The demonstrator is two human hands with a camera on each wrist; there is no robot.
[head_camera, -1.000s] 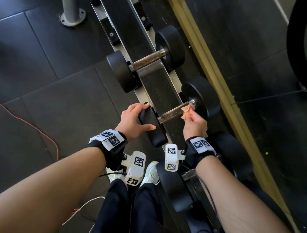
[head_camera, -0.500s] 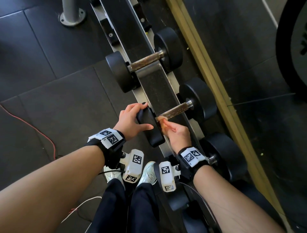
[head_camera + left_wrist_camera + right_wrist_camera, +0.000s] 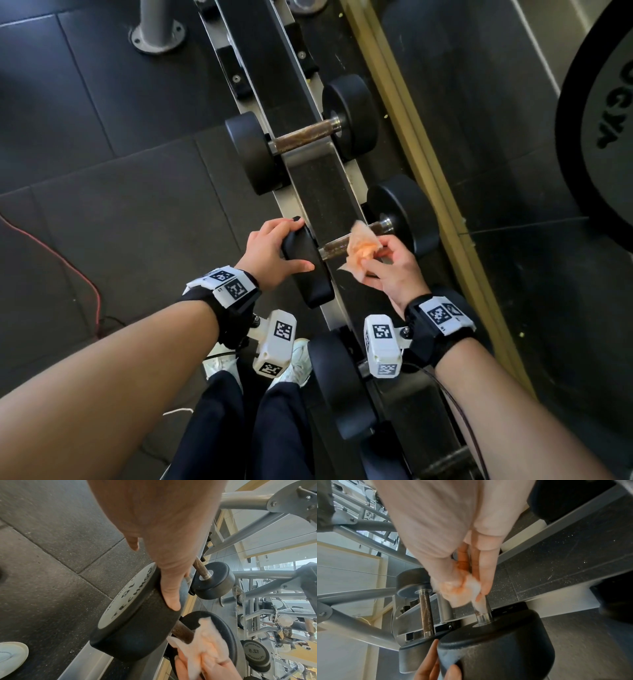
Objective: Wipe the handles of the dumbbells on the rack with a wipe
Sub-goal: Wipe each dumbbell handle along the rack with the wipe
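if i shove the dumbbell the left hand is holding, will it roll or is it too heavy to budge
Probably hard to budge: the dumbbell has thick solid-looking heads and a metal handle. Its round heads could roll, but it sits cradled across the rack, which likely checks that. The left hand grips the near head, steadying it while the right hand works the wipe.

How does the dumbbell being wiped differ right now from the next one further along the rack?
The near dumbbell is held: the left hand grips its near weight, while the far dumbbell is touched by nothing. The near one's handle is partly covered by the orange-stained wipe, pinched in the right hand; the far one's handle is fully bare. Both lie crosswise on the rack, with black round weights and brownish, rusty-looking handles.
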